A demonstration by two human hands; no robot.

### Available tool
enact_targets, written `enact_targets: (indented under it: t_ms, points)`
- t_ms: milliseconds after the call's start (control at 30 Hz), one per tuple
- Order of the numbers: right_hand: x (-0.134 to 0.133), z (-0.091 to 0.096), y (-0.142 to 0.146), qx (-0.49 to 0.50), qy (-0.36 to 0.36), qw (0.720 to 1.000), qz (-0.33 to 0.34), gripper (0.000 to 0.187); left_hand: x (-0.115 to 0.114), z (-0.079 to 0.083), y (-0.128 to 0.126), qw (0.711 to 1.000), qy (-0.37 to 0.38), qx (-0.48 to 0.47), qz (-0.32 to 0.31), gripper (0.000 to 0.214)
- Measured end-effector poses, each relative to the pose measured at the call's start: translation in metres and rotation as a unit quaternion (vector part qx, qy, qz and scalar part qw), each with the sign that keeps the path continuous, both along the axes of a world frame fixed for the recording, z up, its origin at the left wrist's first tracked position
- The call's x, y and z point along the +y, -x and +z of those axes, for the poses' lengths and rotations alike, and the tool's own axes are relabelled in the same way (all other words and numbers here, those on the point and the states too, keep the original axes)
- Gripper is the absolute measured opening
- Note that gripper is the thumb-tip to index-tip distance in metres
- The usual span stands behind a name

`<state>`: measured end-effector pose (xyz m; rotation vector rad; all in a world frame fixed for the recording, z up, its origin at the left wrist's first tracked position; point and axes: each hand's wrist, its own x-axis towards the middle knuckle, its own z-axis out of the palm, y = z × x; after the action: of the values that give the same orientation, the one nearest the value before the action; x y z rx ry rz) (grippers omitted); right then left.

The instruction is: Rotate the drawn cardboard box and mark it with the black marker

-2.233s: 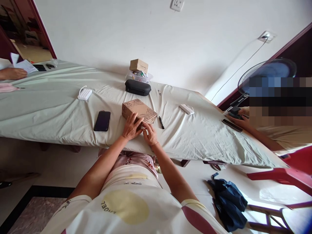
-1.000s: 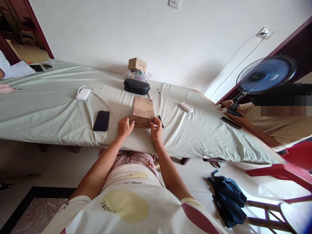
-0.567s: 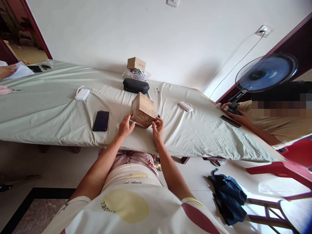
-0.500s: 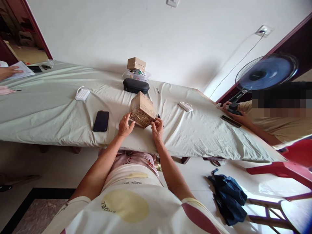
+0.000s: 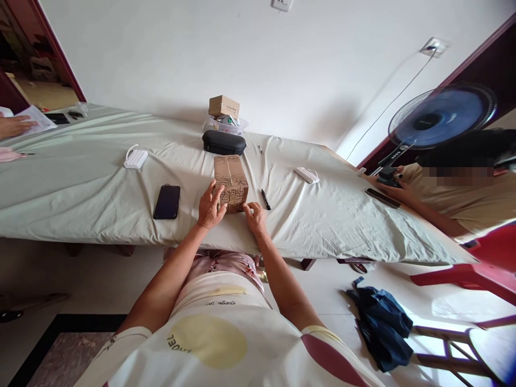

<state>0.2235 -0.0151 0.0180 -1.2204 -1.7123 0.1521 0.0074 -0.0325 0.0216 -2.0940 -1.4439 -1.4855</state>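
Observation:
A small cardboard box [image 5: 231, 188] with dark line drawings on its faces rests on the cloth-covered table in front of me. My left hand [image 5: 210, 207] holds it at the near left edge, its fingertips on the drawn face and the thumb lower down. At the lower right corner, my right hand [image 5: 255, 216] grips the box with curled fingers. Just right of the box lies a black pen [image 5: 265, 199]. Behind it, a black zippered case [image 5: 224, 143] sits close to the far edge of the box.
A phone [image 5: 166, 202] lies left of my hands. White power banks [image 5: 136, 158] [image 5: 307, 175] are on either side. Against the wall, a plastic tub [image 5: 228, 126] carries another carton [image 5: 224, 106]. People sit at both table ends; a fan [image 5: 439, 118] stands at right.
The box has turned and levelled from a tilted pose, its taped seam face now on top. Both hands shifted with it, and the pen beside it is now fully visible.

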Motion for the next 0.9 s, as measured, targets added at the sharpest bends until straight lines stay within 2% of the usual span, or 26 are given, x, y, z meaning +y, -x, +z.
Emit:
enact_targets:
  t_ms: [233,400,567,767,900]
  points:
    - [-0.001,-0.004,0.005,-0.034,0.004,0.999,-0.015,0.055,-0.002,0.007,-0.005,1.000,0.022,0.018,-0.006,0.056]
    - [-0.007,0.008,0.006,-0.023,-0.124,0.991,-0.054,0.053,-0.004,0.013,-0.013,0.999,0.023,0.025,-0.010,0.057]
    - [-0.022,0.028,0.018,-0.124,-0.202,0.968,-0.086,0.051,-0.006,0.015,-0.016,0.999,0.039,0.029,-0.015,0.058]
    - [-0.032,0.037,0.050,-0.231,-0.186,0.954,-0.050,0.045,-0.002,0.011,-0.012,0.999,0.036,0.021,-0.017,0.055]
    - [-0.026,0.035,0.046,-0.217,-0.178,0.959,-0.048,0.045,0.000,0.010,-0.011,0.999,0.035,0.012,-0.024,0.054]
